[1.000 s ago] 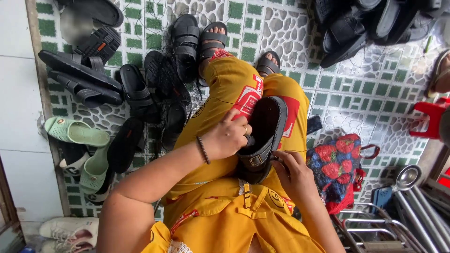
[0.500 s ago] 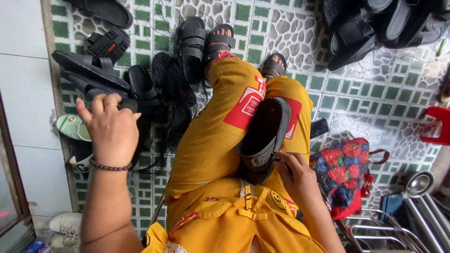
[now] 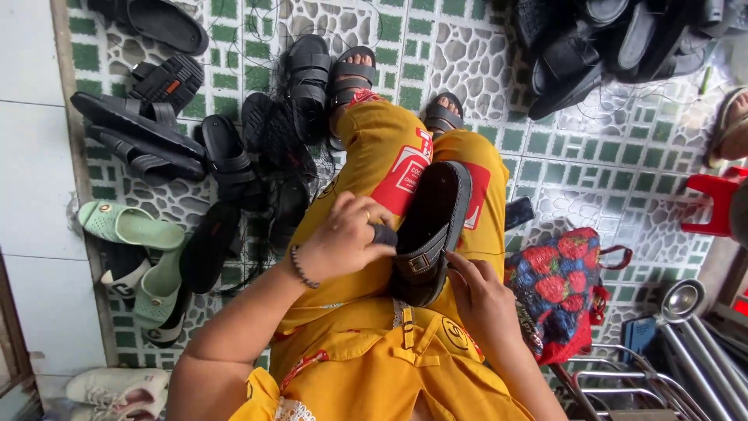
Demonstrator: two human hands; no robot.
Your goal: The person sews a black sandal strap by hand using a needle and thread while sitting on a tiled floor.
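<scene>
A black leather-like sandal with a ribbed sole and a small metal buckle (image 3: 430, 234) lies on the lap of the person, on the yellow trousers (image 3: 374, 168). Its long axis runs from the person's body away toward the knees, a little tilted to the right side of the picture, and the sole faces up and to the right. The toe or heel end I cannot tell for sure; the buckle strap is at the near end. The left hand (image 3: 343, 238) is curled, with its fingers closed on a small dark piece (image 3: 383, 234) that touches the left edge of the sandal. The right hand (image 3: 479, 300) supports the near end of the sandal from below, its fingers touching the rim beside the buckle. The two hands are apart, one on each side of the sandal. On the green and white tiled floor (image 3: 545, 148) many black sandals (image 3: 234, 156) lie left of the legs, pale green slippers (image 3: 128, 226) are further left, and a strawberry-print fabric bag (image 3: 561, 288) stands right of the lap.
</scene>
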